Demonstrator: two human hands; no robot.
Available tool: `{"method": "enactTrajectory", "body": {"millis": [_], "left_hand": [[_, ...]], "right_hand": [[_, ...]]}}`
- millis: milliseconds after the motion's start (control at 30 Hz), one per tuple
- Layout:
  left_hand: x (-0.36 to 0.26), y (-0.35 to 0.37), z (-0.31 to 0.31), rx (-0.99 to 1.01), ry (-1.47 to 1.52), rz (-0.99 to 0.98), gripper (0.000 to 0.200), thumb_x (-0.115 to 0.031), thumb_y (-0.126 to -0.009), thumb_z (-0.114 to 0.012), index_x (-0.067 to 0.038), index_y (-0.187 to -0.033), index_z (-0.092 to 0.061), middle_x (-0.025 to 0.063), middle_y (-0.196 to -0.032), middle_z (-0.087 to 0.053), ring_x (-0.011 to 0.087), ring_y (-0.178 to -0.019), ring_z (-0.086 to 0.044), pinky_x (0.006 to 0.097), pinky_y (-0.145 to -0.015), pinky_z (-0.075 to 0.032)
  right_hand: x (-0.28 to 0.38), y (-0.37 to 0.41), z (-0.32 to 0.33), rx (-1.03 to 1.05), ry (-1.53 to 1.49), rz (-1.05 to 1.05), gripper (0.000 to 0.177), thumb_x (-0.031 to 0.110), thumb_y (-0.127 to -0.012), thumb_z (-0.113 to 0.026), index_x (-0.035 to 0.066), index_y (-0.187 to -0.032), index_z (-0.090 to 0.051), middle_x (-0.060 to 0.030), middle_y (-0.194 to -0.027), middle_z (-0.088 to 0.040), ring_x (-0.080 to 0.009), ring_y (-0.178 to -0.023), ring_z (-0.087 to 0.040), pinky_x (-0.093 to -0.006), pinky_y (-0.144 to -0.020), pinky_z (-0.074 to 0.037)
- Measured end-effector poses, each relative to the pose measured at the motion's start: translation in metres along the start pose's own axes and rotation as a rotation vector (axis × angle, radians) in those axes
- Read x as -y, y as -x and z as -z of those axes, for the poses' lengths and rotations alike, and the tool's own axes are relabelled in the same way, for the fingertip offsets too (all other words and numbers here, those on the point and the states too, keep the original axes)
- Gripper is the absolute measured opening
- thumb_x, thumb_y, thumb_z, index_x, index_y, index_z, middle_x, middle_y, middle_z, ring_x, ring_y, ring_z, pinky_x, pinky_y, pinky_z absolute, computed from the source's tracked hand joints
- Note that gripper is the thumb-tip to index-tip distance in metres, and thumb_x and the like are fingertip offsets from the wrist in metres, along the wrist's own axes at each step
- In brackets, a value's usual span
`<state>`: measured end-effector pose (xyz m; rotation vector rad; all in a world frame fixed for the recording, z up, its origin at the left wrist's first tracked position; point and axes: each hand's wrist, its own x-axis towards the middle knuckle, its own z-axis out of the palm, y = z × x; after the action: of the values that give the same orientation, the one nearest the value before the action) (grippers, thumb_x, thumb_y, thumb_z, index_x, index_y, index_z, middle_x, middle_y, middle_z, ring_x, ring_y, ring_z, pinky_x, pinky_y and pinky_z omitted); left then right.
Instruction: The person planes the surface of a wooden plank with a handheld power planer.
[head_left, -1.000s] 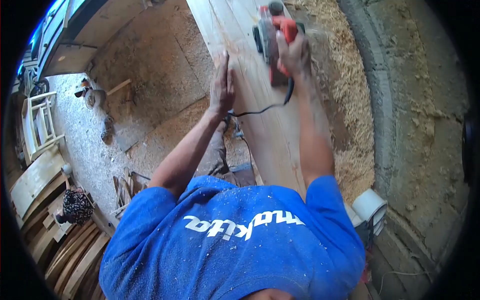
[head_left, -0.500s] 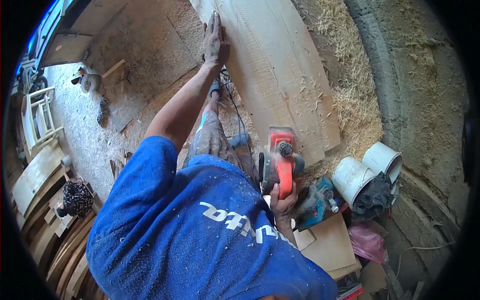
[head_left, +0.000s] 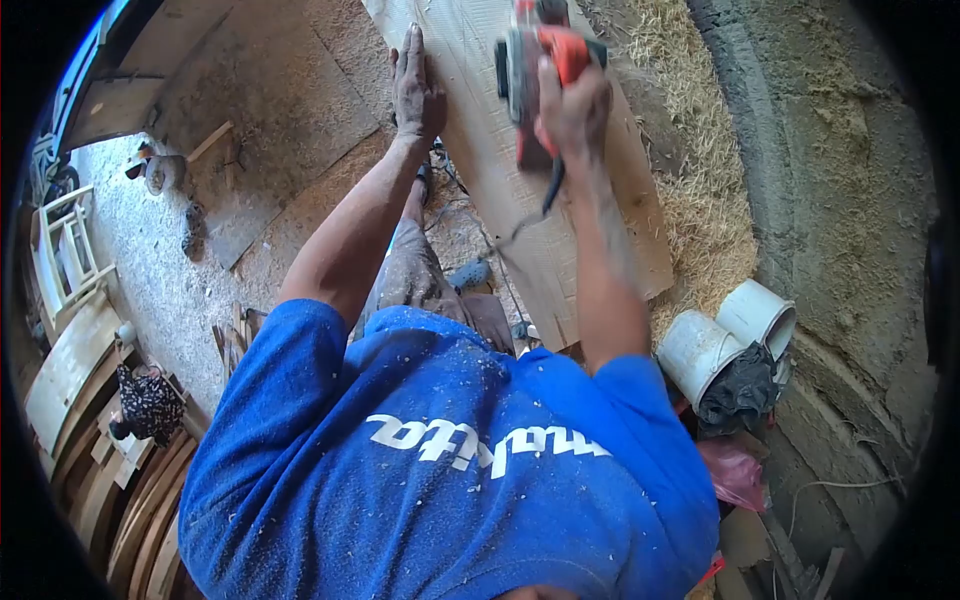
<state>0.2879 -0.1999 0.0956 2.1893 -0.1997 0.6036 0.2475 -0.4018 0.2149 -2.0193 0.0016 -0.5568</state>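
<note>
A long pale wooden board [head_left: 470, 120] runs from the top of the view down toward the person's shirt, its right edge curved. My left hand [head_left: 417, 88] lies on the board's left edge, fingers stretched out. Farther right, my right hand [head_left: 577, 112] is wrapped round the handle of a red and black power planer [head_left: 530, 75], which sits on the upper part of the board. A dark cord hangs from the tool beside my right wrist.
Wood shavings [head_left: 705, 200] lie along the board's right side. Two white buckets [head_left: 695, 350] and a pink bag [head_left: 733, 472] stand at the right. Curved wood pieces [head_left: 150, 510] are stacked at the lower left, near another person [head_left: 150, 402]. A rough wall [head_left: 840, 200] rises at the right.
My right hand and the planer have moved up along the board, away from the body. The loose shavings on the board's surface are mostly gone. My left hand stays at the left edge.
</note>
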Motion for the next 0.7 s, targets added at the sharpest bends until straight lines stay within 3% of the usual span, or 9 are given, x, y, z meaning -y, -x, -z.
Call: {"method": "enactTrajectory", "body": {"millis": [67,100,267,333,500,533,567,600,700], "left_hand": [[0.0,0.0,0.001,0.011,0.005,0.003,0.056,-0.006,-0.101,-0.042,-0.001,-0.156,-0.036,0.0233,-0.156,-0.045,0.0379,-0.147,-0.04,0.0495,-0.127,-0.019],[0.0,0.0,0.001,0.008,0.014,-0.01,0.056,-0.006,-0.101,-0.043,-0.001,-0.156,-0.036,0.0229,-0.157,-0.044,0.038,-0.147,-0.039,0.0494,-0.127,-0.018],[0.001,0.002,0.001,-0.005,-0.01,-0.04,0.062,-0.004,-0.096,-0.045,-0.001,-0.157,-0.034,0.0212,-0.16,-0.041,0.0377,-0.15,-0.035,0.0483,-0.128,-0.018],[-0.006,0.003,0.005,0.019,-0.063,-0.036,0.063,-0.003,-0.095,-0.046,-0.002,-0.156,-0.035,0.0209,-0.16,-0.041,0.0369,-0.151,-0.033,0.0479,-0.128,-0.018],[0.018,0.0,-0.01,0.126,-0.444,-0.085,0.058,-0.012,-0.095,-0.05,-0.002,-0.152,-0.044,0.0184,-0.164,-0.036,0.0367,-0.154,-0.028,0.0486,-0.127,-0.021],[0.032,0.0,-0.019,0.093,-0.411,-0.083,0.057,-0.02,-0.098,-0.048,-0.001,-0.152,-0.043,0.0198,-0.164,-0.035,0.0394,-0.154,-0.028,0.0527,-0.126,-0.02],[0.024,0.003,-0.023,0.102,-0.409,-0.094,0.057,-0.02,-0.098,-0.048,-0.001,-0.152,-0.043,0.0198,-0.164,-0.035,0.0394,-0.154,-0.028,0.0527,-0.126,-0.02],[0.015,0.006,-0.025,0.108,-0.481,-0.053,0.058,-0.022,-0.099,-0.047,0.0,-0.152,-0.042,0.0209,-0.164,-0.035,0.0401,-0.154,-0.026,0.0547,-0.126,-0.019],[-0.006,0.019,-0.029,0.132,-0.576,0.005,0.059,-0.027,-0.103,-0.044,0.002,-0.154,-0.038,0.0228,-0.164,-0.033,0.0398,-0.155,-0.023,0.0595,-0.125,-0.015]], "right_hand": [[-0.004,-0.046,-0.02,0.061,0.204,-0.027,0.027,0.024,-0.09,-0.069,0.004,-0.108,-0.067,-0.0195,-0.09,-0.071,-0.0368,-0.08,-0.071,-0.0447,-0.071,-0.056],[-0.014,-0.059,-0.032,0.015,0.13,0.003,0.043,0.037,-0.093,-0.065,0.006,-0.121,-0.066,-0.0232,-0.104,-0.072,-0.0418,-0.1,-0.07,-0.0493,-0.084,-0.056],[-0.039,-0.028,-0.031,-0.137,0.424,0.044,0.034,0.03,-0.093,-0.066,0.003,-0.111,-0.071,-0.0225,-0.104,-0.072,-0.0393,-0.1,-0.07,-0.0459,-0.086,-0.055],[0.003,0.019,0.019,0.052,0.25,0.12,0.031,0.026,-0.091,-0.067,0.004,-0.113,-0.065,-0.0213,-0.093,-0.071,-0.0416,-0.084,-0.07,-0.0483,-0.073,-0.056],[0.06,0.205,0.128,0.078,0.205,-0.158,0.043,0.022,-0.099,-0.064,-0.005,-0.132,-0.054,-0.0241,-0.113,-0.068,-0.0382,-0.105,-0.069,-0.0438,-0.089,-0.054],[0.083,0.244,0.148,0.048,0.21,-0.407,0.038,0.02,-0.096,-0.067,-0.003,-0.126,-0.058,-0.0221,-0.113,-0.065,-0.0378,-0.103,-0.066,-0.0435,-0.089,-0.052],[0.082,0.29,0.17,0.045,0.339,-0.386,0.037,0.021,-0.096,-0.069,-0.003,-0.124,-0.059,-0.0202,-0.105,-0.066,-0.0332,-0.094,-0.07,-0.0424,-0.082,-0.054],[0.086,0.336,0.189,0.044,0.355,-0.583,0.037,0.023,-0.096,-0.07,-0.002,-0.121,-0.06,-0.0172,-0.097,-0.067,-0.0272,-0.082,-0.072,-0.0407,-0.075,-0.055],[0.098,0.42,0.218,-0.105,0.375,-0.631,0.037,0.025,-0.094,-0.071,-0.002,-0.117,-0.061,-0.0121,-0.084,-0.068,-0.0222,-0.063,-0.069,-0.0382,-0.062,-0.054]]}}
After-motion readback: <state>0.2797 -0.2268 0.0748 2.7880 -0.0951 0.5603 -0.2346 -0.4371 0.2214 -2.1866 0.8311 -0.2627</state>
